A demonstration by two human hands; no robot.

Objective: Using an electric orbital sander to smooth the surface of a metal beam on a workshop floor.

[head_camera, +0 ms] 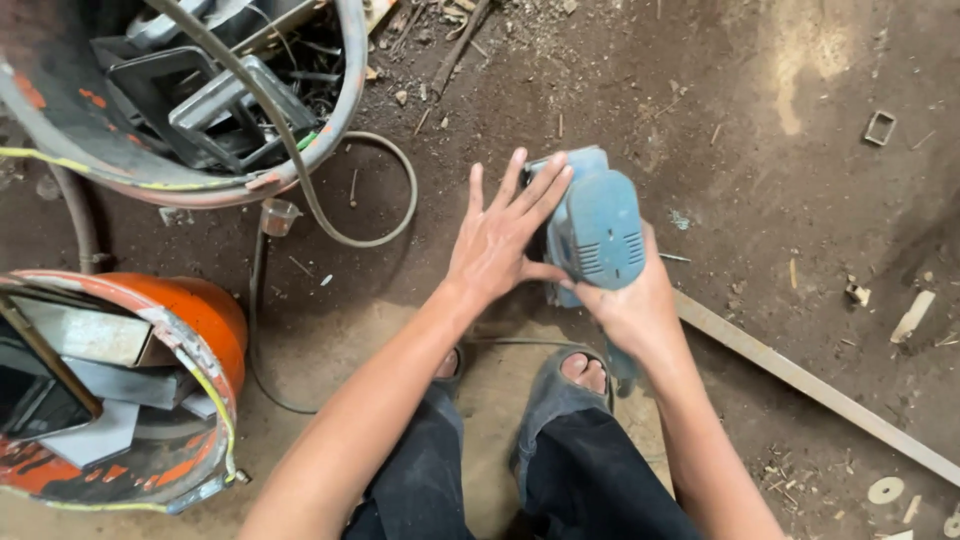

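Dark trousers (pixel 560 470) and two sandalled feet (pixel 583 372) fill the near edge, over a dirt floor (pixel 760 120). Just beyond the feet sits a blue power tool (pixel 598 228), on the near end of a long pale strip (pixel 810 385) that runs off to the right and nearer. Right hand (pixel 630 305) is closed around the tool's near end, gripping it. Left hand (pixel 500 235) lies open, fingers (pixel 540 185) spread flat against the tool's left side. A grey cable (pixel 375 215) loops on the floor to the left. Far left stands a drum (pixel 200 185) of metal scrap, and near left an orange drum (pixel 205 315) holding flat metal pieces.
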